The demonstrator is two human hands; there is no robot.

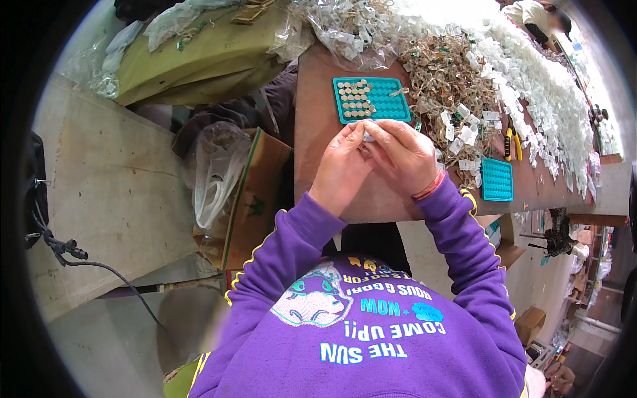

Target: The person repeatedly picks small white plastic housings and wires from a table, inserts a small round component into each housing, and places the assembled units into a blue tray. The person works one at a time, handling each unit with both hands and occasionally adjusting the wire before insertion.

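My left hand point(340, 166) and my right hand point(406, 158) meet over the near part of the brown table, fingertips pinched together. Between them shows a small white piece point(367, 136), mostly covered by the fingers, so its kind cannot be made out. Just beyond the fingertips lies a teal tray point(393, 113) with rows of small hollows. Round beige button-like pieces point(353, 97) fill much of its left side. A short twine-like strip point(399, 92) lies across the tray's right edge.
Right of the tray spreads a heap of twine loops with small tags point(444, 79), with a long white heap point(531, 86) beyond. Yellow-and-black pliers point(508, 144) lie near a second teal tray point(497, 180). At left stand a cardboard box point(262, 189) and a clear plastic bag point(219, 169).
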